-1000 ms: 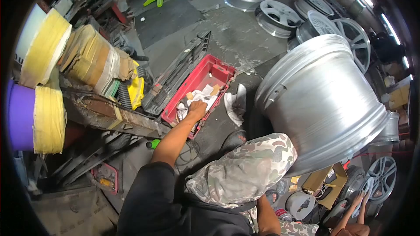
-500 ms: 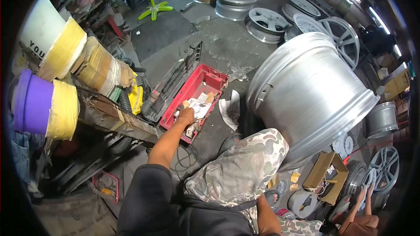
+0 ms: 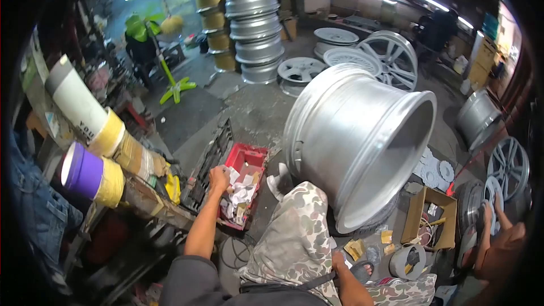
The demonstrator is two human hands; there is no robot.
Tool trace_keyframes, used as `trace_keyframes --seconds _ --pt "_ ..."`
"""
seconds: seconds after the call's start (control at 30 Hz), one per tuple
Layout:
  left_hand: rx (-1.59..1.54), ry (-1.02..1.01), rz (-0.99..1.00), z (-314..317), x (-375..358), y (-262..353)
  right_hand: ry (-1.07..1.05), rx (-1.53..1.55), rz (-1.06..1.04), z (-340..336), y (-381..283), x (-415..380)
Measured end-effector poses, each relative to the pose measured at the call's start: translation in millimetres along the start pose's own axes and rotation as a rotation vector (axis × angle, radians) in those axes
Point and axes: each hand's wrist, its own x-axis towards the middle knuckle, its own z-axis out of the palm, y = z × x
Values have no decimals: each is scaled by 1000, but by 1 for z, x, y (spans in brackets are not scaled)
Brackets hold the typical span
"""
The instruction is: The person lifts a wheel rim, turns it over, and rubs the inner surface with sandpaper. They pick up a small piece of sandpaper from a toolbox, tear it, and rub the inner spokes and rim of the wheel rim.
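Observation:
My left hand (image 3: 219, 179) is closed above the left side of a red toolbox (image 3: 262, 161), its fingers on a small white paper-like piece (image 3: 233, 175). Crumpled white scraps (image 3: 243, 192) and small tan pieces lie inside the box. Its dark lid (image 3: 211, 156) is flipped back to the left. Close to my camouflage-covered knee, my right hand (image 3: 338, 260) is low, and its fingers are mostly hidden. A large silver wheel rim barrel (image 3: 351, 130) stands on its side beyond the knee, on top of what looks like a tyre.
Stacked rims (image 3: 255, 39) stand at the back, with spoked wheels (image 3: 391, 59) to their right. Padded rollers and a purple bucket (image 3: 85, 170) line the left side. A cardboard box (image 3: 433, 221) sits at right, near another person's hands (image 3: 492, 209) on a wheel.
My left hand has risen out of the scraps in the red toolbox with a white piece at its fingers. The view has tilted up and shifted.

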Motion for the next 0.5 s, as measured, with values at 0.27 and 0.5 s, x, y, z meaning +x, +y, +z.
trace_keyframes --seconds 0.27,0.5 --pt "-992 -135 166 -124 30 182 203 250 204 -31 -12 2" --pt "-1135 -298 654 -163 -12 370 304 80 315 -52 59 39"
